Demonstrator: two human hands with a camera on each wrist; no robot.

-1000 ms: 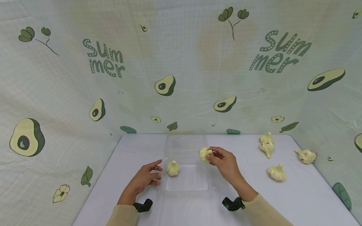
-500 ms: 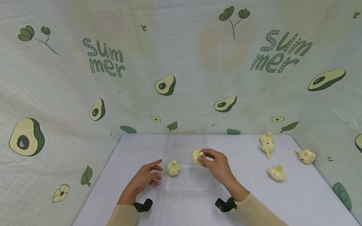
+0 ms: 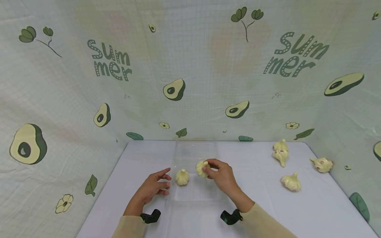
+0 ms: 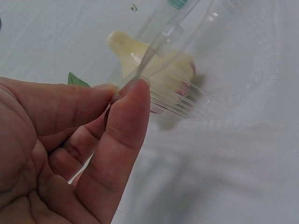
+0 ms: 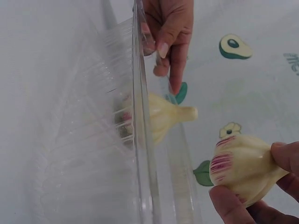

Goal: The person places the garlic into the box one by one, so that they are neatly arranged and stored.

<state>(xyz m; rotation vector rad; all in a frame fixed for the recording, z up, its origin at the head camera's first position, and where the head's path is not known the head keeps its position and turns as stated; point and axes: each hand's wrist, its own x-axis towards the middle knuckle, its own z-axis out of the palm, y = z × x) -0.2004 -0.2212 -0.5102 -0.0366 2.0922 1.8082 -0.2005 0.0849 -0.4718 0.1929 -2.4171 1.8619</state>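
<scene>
A clear plastic clamshell box (image 3: pixel 205 193) lies on the table with its lid folded back away from me. One garlic bulb (image 3: pixel 182 177) stands inside at the left, stem up. My left hand (image 3: pixel 152 185) is at the box's left side; the left wrist view shows its thumb and forefinger pinching the clear rim (image 4: pixel 125 89). Over the box, my right hand (image 3: pixel 222 177) grips a second garlic bulb (image 3: pixel 201 169) between thumb and fingers. That bulb has purple streaks on its base in the right wrist view, where it hangs beyond the box's wall (image 5: pixel 140 93).
Several more garlic bulbs lie at the right of the table, among them a near one (image 3: pixel 291 182), one by the right edge (image 3: pixel 322 164) and a touching pair (image 3: pixel 280 155) at the back. A printed cloth (image 3: pixel 202 66) hangs behind and at both sides.
My right hand has moved left and slightly toward me with its garlic bulb, from the box's right side to over its middle. The left hand has stayed where it was.
</scene>
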